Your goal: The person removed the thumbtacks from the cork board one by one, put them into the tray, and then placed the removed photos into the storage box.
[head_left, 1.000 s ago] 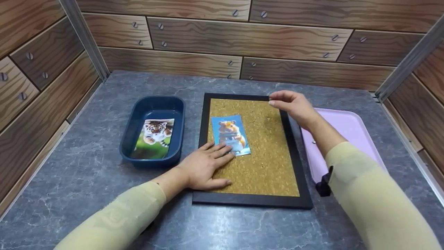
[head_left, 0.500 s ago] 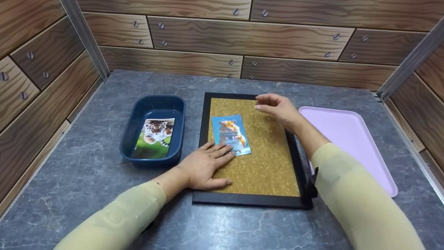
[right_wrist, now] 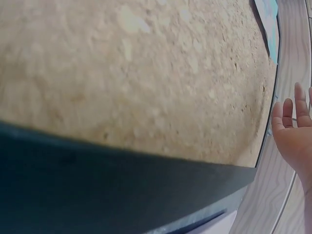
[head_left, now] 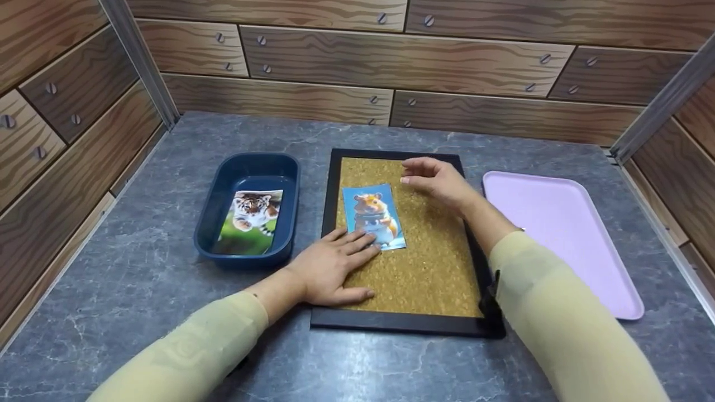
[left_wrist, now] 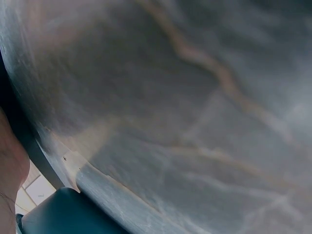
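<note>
In the head view a cork board (head_left: 430, 268) with a black frame (head_left: 391, 322) lies on the table. On its left half is a hamster picture (head_left: 380, 215) on a blue background. My left hand (head_left: 329, 268) rests flat on the board's lower left, its fingertips over the picture's bottom edge. Above the upper right of the cork hovers my right hand (head_left: 438, 178), fingers loosely bent and thumb apart; I see nothing held in it. The right wrist view shows the same hand (right_wrist: 295, 129) with fingers extended beside the cork (right_wrist: 146, 87).
Left of the board stands a dark blue bin (head_left: 204, 223) with a tiger picture (head_left: 251, 223) in it. A lilac tray (head_left: 570, 229) lies on the right, partly behind the right sleeve (head_left: 558, 312). Wood-patterned walls (head_left: 318, 56) enclose the grey table (head_left: 139, 268).
My right hand has moved left and slightly toward me, from the frame's top right corner to above the cork. The left hand and the hamster picture have stayed in place.
</note>
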`<state>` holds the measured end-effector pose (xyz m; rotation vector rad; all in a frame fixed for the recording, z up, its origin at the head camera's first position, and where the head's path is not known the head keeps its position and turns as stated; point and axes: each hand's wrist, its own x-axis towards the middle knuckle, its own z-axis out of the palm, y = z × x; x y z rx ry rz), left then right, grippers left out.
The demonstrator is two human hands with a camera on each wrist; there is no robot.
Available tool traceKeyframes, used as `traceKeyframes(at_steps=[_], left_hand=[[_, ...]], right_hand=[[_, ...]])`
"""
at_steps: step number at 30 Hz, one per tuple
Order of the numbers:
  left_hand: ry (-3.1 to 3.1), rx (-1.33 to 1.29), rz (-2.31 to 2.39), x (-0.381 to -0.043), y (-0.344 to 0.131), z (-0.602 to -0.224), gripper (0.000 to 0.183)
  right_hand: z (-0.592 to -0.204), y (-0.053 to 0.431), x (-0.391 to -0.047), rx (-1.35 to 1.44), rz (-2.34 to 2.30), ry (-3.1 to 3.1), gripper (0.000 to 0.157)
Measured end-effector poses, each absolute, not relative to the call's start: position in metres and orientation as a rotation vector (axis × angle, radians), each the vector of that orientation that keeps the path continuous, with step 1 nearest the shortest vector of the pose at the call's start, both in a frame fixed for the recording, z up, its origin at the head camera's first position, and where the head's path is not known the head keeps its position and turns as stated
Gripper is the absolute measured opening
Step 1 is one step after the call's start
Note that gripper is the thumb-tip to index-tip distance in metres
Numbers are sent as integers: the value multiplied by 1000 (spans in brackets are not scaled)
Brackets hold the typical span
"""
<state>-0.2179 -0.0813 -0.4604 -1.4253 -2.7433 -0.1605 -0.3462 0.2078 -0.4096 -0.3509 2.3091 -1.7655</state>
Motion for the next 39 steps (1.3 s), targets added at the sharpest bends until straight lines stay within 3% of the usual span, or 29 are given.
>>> traceKeyframes(at_steps=[23, 39], left_hand=[[-2749, -1427, -144, -217, -81, -458, 89], [-2780, -1421, -149, -217, -81, -458, 88]], right_hand=[[-431, 197, -345, -441, -1562, 2271, 70], [-431, 200, -343, -450, -1551, 2200, 71]])
